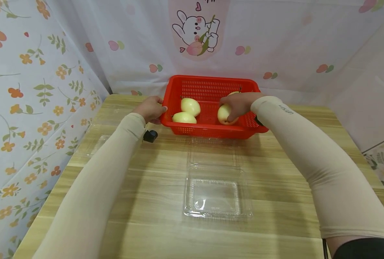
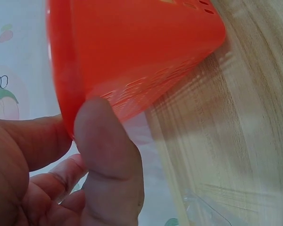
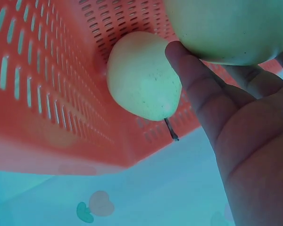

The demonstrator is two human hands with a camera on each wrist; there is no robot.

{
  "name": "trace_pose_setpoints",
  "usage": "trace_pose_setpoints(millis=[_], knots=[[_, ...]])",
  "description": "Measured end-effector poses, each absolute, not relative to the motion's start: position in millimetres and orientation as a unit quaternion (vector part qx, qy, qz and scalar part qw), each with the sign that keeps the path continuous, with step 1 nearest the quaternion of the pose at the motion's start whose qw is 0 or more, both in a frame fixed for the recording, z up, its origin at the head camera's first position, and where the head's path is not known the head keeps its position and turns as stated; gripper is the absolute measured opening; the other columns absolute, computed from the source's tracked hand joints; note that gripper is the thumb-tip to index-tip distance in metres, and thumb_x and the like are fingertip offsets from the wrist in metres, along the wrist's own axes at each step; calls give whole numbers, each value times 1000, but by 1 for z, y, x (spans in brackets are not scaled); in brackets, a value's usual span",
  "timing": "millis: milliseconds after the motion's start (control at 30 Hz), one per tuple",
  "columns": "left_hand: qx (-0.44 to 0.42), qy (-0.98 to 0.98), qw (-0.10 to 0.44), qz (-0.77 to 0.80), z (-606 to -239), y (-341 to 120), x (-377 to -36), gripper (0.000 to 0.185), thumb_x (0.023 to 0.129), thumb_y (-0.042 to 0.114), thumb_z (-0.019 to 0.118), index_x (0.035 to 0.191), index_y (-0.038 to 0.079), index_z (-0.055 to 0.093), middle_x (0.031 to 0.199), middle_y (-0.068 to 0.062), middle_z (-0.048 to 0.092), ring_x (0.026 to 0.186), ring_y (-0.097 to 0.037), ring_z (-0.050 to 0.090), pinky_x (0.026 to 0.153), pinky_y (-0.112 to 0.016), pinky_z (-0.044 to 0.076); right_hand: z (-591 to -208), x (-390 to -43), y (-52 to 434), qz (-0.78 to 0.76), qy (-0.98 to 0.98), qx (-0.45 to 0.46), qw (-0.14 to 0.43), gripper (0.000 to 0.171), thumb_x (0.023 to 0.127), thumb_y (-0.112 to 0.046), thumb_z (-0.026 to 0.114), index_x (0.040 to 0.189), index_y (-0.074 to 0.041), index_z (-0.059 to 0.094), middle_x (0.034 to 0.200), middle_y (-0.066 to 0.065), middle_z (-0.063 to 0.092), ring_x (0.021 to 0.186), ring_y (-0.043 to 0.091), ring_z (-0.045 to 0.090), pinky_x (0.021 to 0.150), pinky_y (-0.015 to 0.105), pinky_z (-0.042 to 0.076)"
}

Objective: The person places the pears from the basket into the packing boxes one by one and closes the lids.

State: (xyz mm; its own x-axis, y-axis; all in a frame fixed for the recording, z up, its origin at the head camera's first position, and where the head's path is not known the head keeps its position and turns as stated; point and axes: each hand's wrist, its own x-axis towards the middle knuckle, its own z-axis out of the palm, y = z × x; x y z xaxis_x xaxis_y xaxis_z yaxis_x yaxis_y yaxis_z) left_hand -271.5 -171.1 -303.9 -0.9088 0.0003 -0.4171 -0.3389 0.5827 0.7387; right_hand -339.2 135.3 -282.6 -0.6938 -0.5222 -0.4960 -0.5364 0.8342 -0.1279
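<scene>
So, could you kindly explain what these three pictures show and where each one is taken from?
There is no machine: a person works with bare hands, wearing three cameras. The large picture comes from the head; the other two from the wrists. The left hand pinches the rim of a red basket on a wooden table, shown close up in the left wrist view. The right hand reaches inside and curls around a pale pear. Other pears lie in the basket. A clear plastic box lies open in front.
</scene>
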Motion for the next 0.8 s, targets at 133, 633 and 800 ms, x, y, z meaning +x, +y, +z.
trace_pose_setpoints(millis=[133, 633, 800], knots=[[-99, 864, 193, 454, -302, -170, -271, 36, 104, 15, 50, 136, 0, 42, 115, -19, 59, 91, -31, 66, 89, -45, 55, -280, -336, 137, 11, 920, -288, 266, 60, 79, -26, 75, 134, -16, 52, 119, 10, 56, 108, 31, 50, 87, 47, 45], [-105, 865, 187, 454, -305, -169, -273, 34, 104, 14, 50, 135, 0, 44, 115, -19, 58, 90, -32, 65, 88, -46, 55, -275, -332, 147, 6, 922, -288, 259, 64, 82, -25, 73, 139, -15, 48, 123, 11, 54, 108, 32, 50, 87, 46, 46], [-107, 865, 187, 454, -306, -169, -273, 35, 103, 13, 51, 135, 1, 44, 116, -19, 58, 92, -33, 65, 88, -46, 55, -276, -330, 149, -1, 922, -292, 253, 63, 80, -23, 74, 138, -14, 49, 120, 11, 55, 106, 32, 51, 86, 45, 47]])
